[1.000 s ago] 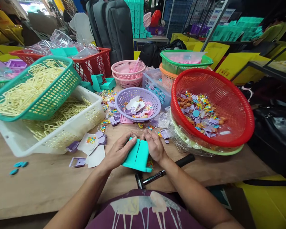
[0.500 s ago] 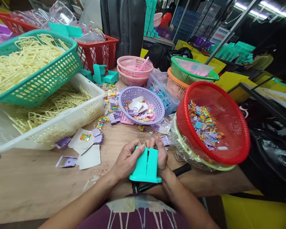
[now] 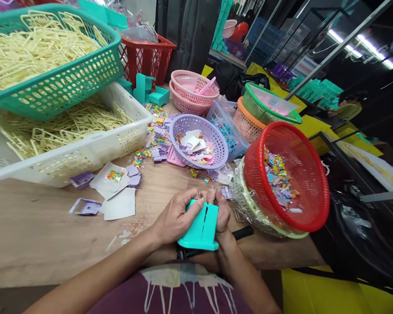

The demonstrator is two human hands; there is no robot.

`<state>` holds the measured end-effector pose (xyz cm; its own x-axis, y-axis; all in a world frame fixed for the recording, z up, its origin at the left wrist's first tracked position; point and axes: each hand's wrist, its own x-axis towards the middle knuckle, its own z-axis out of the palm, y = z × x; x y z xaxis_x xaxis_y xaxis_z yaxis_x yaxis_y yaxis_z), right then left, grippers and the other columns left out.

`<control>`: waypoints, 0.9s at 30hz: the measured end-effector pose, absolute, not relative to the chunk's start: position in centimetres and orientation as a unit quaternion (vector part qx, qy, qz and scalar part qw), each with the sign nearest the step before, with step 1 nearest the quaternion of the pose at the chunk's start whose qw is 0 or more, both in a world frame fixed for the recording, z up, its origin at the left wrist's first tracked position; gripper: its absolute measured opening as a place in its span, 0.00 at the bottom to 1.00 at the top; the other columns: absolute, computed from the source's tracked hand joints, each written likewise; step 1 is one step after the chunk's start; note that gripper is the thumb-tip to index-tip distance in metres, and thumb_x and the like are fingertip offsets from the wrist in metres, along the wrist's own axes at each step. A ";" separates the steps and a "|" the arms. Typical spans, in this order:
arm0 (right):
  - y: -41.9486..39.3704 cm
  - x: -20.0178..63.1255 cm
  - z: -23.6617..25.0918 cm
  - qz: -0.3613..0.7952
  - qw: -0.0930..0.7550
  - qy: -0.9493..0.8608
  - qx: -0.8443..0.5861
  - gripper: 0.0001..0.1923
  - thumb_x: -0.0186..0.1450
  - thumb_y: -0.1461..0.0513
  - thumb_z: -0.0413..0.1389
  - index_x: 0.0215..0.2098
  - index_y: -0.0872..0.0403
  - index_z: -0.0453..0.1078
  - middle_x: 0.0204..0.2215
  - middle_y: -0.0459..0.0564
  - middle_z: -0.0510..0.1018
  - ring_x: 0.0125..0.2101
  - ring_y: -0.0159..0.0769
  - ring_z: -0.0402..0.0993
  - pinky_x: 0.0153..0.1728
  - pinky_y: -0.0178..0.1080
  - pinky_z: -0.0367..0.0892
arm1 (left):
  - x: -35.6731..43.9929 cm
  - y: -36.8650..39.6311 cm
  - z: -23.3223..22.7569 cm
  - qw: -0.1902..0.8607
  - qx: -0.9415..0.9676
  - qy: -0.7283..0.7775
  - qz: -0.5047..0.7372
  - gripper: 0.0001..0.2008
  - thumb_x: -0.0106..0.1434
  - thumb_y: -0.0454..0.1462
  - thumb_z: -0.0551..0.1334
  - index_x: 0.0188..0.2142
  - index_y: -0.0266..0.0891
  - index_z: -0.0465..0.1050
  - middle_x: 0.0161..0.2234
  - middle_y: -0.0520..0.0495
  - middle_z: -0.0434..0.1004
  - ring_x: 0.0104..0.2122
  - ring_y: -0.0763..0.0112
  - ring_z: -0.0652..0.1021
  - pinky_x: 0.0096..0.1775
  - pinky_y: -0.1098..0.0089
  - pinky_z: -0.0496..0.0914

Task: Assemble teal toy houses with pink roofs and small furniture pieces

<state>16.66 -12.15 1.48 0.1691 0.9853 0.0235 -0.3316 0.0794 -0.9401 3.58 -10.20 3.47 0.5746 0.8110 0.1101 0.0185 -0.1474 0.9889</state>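
A turquoise plastic box-like piece [image 3: 199,229] with a long slit and a flared lower rim is held close to my body, just above the table's front edge. My left hand [image 3: 178,216] grips its left side, thumb pressed over the upper edge. Fingers of my right hand [image 3: 221,211] curl around its upper right side. Both hands meet at the far end, where the fingertips hide part of the piece. Below it, a black bar-like handle [image 3: 244,232] shows partly.
White papers [image 3: 119,204] and purple plastic parts [image 3: 87,206] lie left on the wooden table. Ahead stands a purple basket [image 3: 224,141] of small pieces; a tilted red basket [image 3: 321,196] is at right. A white crate [image 3: 118,146] under a green basket [image 3: 75,87] holds pale yellow parts.
The view has turned and tilted slightly, shifting the surroundings. Both hands keep their grip on the turquoise piece, which now sits at a slightly greater tilt in the picture.
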 end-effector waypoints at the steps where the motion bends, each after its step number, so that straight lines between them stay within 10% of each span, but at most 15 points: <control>1: -12.2 16.7 1.4 0.518 0.625 -0.388 -0.437 0.29 0.66 0.41 0.44 0.16 0.49 0.48 0.14 0.42 0.51 0.19 0.34 0.51 0.26 0.41 0.59 | 3.5 -10.3 3.4 0.579 0.672 0.305 0.347 0.16 0.70 0.45 0.52 0.28 0.40 0.58 0.25 0.55 0.59 0.27 0.74 0.64 0.32 0.71 0.60; 10: -12.3 17.1 1.3 0.496 0.634 -0.415 -0.423 0.25 0.69 0.49 0.46 0.17 0.50 0.55 0.16 0.42 0.56 0.22 0.34 0.55 0.29 0.40 0.60 | 3.5 -9.4 3.8 0.547 0.712 0.313 0.309 0.15 0.71 0.44 0.50 0.30 0.40 0.59 0.27 0.55 0.61 0.29 0.72 0.66 0.34 0.70 0.62; 16: -12.0 16.1 1.0 0.385 0.644 -0.421 -0.510 0.26 0.72 0.48 0.40 0.20 0.50 0.52 0.18 0.42 0.57 0.23 0.34 0.58 0.31 0.40 0.63 | 1.4 -9.6 4.7 0.406 0.757 0.419 0.294 0.26 0.66 0.54 0.54 0.53 0.37 0.61 0.51 0.40 0.68 0.52 0.57 0.70 0.53 0.57 0.65; 19: -12.1 16.4 1.9 0.299 0.588 -0.489 -0.571 0.23 0.73 0.48 0.39 0.25 0.50 0.58 0.24 0.44 0.63 0.28 0.34 0.64 0.36 0.40 0.65 | 0.3 -10.3 6.4 0.332 0.817 0.444 0.158 0.37 0.54 0.59 0.63 0.52 0.33 0.63 0.48 0.35 0.71 0.48 0.48 0.73 0.48 0.52 0.68; 24: -11.1 18.2 4.7 0.188 0.394 -0.806 -0.398 0.28 0.68 0.41 0.45 0.51 0.54 0.65 0.48 0.58 0.71 0.50 0.46 0.68 0.53 0.49 0.66 | 0.6 -10.6 9.2 0.234 0.862 0.450 0.015 0.24 0.52 0.46 0.62 0.43 0.31 0.68 0.39 0.36 0.74 0.38 0.50 0.77 0.39 0.56 0.71; 27: -10.4 18.7 5.1 0.159 0.353 -0.865 -0.319 0.28 0.68 0.43 0.45 0.52 0.56 0.66 0.45 0.59 0.74 0.47 0.47 0.71 0.49 0.50 0.70 | 1.5 -10.9 9.6 0.181 0.868 0.461 0.006 0.22 0.52 0.44 0.60 0.42 0.29 0.68 0.37 0.35 0.74 0.38 0.48 0.78 0.38 0.58 0.72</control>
<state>18.66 -10.42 5.09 -0.5474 0.6648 0.5083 0.4400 0.7453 -0.5010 1.51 -10.88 9.55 0.5742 0.8035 -0.1573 0.7992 -0.5084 0.3206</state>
